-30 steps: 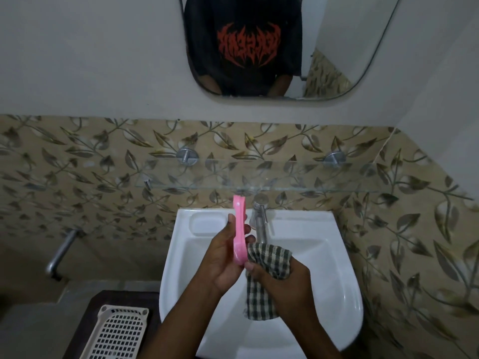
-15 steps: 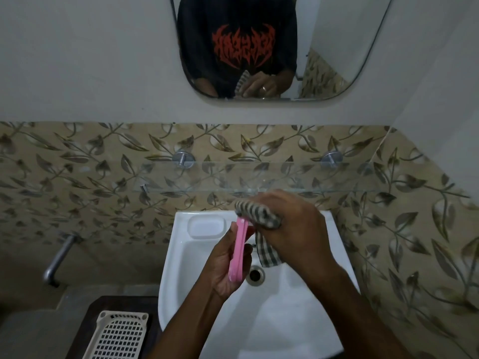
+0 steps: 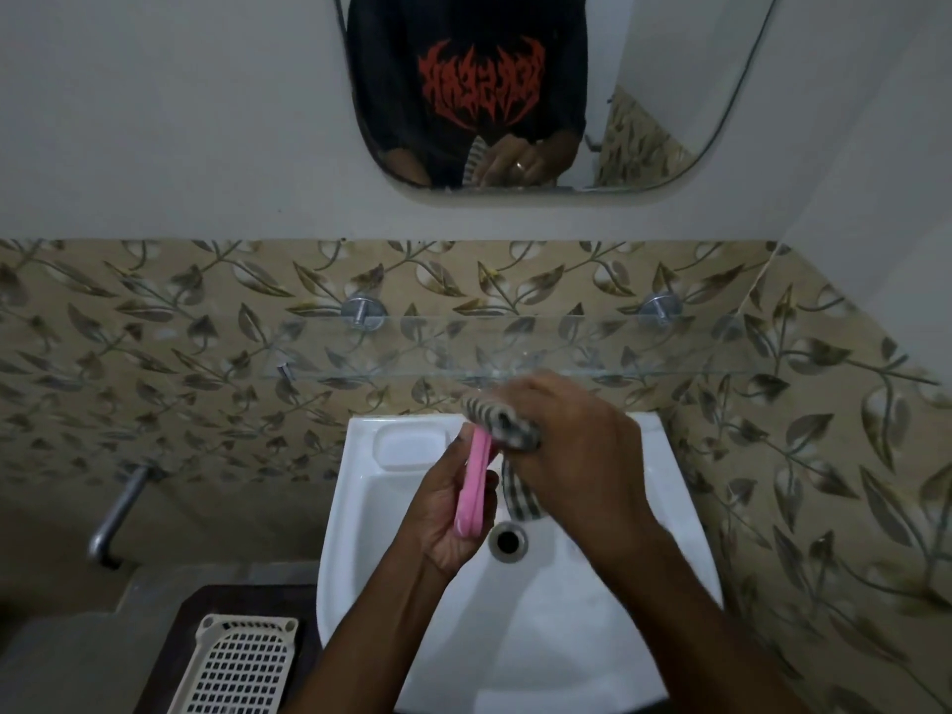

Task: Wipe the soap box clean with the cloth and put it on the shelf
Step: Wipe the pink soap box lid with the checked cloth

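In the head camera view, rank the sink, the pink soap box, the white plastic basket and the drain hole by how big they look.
1. Sink, by far the largest.
2. White plastic basket, though the frame's bottom edge cuts it off.
3. Pink soap box, seen edge-on and partly covered by the left hand, so its true size is unsure.
4. Drain hole.
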